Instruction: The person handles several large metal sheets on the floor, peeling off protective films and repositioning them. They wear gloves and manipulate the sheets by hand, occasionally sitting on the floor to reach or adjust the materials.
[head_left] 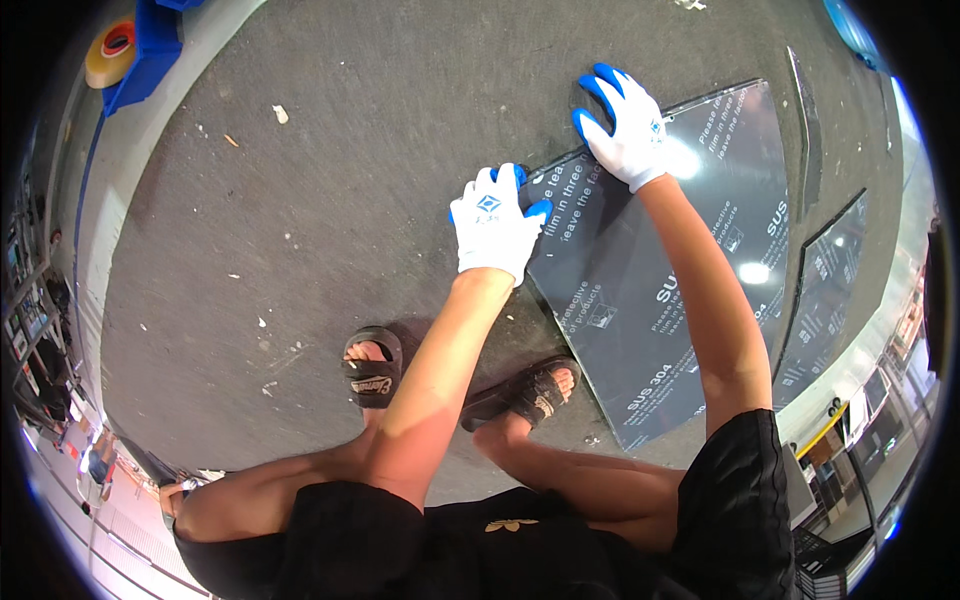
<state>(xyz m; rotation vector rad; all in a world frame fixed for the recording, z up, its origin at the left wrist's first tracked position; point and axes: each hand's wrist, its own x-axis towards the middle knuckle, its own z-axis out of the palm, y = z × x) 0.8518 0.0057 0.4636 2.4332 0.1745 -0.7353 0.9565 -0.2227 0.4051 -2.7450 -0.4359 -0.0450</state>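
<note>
A large flat sheet (630,290) in dark, glossy film with pale print lies on the grey floor, right of my feet. My left hand (495,225), in a white glove with blue fingertips, is at the sheet's far left corner. Its fingers are curled and its thumb reaches to the sheet's edge; whatever they grip is hidden. Farther right, my right hand (625,130), gloved the same way, rests at the sheet's far edge. Its fingers are spread and extend past that edge over the floor, holding nothing.
A smaller film-covered sheet (825,290) and a narrow dark strip (803,125) lie to the right. My sandalled feet (372,365) stand near the large sheet's left edge. A tape roll (108,55) sits by a blue bin (152,60) at far left. Small scraps (280,114) dot the floor.
</note>
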